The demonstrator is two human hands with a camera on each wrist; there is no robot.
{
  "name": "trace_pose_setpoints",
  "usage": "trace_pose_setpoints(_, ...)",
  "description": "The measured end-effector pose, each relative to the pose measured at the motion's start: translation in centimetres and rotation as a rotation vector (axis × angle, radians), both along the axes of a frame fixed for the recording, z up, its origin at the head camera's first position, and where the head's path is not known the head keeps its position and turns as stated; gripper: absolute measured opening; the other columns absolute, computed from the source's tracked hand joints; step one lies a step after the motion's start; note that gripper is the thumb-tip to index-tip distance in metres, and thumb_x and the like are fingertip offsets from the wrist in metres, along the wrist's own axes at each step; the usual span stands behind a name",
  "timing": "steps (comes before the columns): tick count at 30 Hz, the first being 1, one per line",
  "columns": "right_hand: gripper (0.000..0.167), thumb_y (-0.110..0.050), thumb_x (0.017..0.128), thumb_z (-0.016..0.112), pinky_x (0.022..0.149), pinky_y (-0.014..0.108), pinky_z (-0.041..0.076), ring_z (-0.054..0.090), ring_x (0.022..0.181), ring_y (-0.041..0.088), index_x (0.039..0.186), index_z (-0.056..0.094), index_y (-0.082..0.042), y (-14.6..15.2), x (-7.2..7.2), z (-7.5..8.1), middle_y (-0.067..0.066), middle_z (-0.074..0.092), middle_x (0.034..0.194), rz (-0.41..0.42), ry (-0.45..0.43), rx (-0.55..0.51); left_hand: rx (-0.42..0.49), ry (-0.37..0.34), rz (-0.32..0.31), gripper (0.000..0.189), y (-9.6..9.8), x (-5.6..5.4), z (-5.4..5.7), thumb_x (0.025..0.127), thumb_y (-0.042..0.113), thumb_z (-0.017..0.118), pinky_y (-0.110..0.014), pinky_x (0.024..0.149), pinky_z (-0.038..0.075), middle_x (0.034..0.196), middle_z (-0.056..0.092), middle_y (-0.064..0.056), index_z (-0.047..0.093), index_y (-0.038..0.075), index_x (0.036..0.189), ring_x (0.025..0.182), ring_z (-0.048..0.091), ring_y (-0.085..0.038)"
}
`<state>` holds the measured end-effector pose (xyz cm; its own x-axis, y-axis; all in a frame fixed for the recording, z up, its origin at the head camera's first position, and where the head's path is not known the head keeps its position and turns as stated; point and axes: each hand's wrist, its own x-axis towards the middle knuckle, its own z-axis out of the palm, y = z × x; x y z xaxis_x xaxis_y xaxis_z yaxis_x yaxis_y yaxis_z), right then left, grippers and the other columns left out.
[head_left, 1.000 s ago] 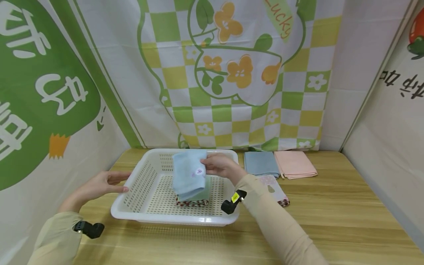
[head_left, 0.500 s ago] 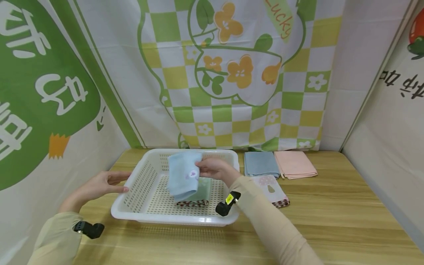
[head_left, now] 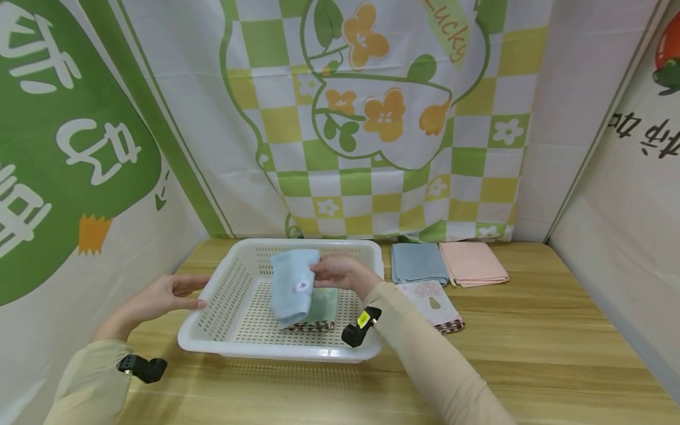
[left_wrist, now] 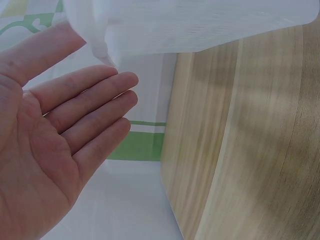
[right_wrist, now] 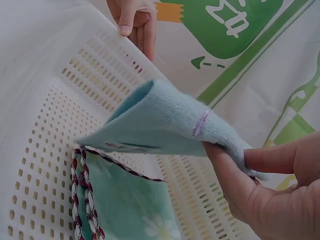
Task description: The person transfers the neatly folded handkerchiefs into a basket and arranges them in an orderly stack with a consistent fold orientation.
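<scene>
My right hand [head_left: 340, 273] pinches the right edge of a folded light blue towel [head_left: 293, 286] between thumb and fingers. The towel, with a small purple mark, hangs inside a white slotted plastic basket [head_left: 265, 351]. Under it lies a folded green cloth [right_wrist: 125, 200] with a dark red and white braided trim, partly covered. In the right wrist view the blue towel's far corner comes down at the green cloth's edge. My left hand [head_left: 159, 298] rests at the basket's left rim; in the left wrist view its fingers [left_wrist: 95, 100] are straight and the rim meets the thumb side.
Right of the basket, a folded grey-blue towel [head_left: 418, 262] and a pink towel [head_left: 474, 263] lie side by side on the wooden table [head_left: 520, 354]. In front of them is a white patterned cloth [head_left: 435, 304] with checked trim. A printed curtain [head_left: 372, 195] hangs behind.
My right hand has moved left and slightly down with the blue towel, which has swung lower over the green cloth. More of the white patterned cloth shows. The left hand stays put.
</scene>
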<state>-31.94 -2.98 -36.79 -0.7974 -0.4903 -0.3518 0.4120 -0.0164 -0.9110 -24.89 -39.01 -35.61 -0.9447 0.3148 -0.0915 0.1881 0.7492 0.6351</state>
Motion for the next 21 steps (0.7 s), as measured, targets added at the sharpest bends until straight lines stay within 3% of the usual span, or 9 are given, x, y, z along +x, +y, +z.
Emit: trace_pose_setpoints(21,0.034,0.003,0.097,0.044,0.102,0.044,0.045,0.056,0.118,0.032,0.13,0.046,0.009,1.5,-0.5,-0.6,0.026,0.056,0.125,0.034,0.037,0.152,0.011,0.002,-0.005,0.069,0.1,0.1,0.0,0.086,0.031,0.07,-0.06,0.097,0.042,0.14,0.045,-0.028,0.043,-0.004,0.139,0.127,0.04,-0.052)
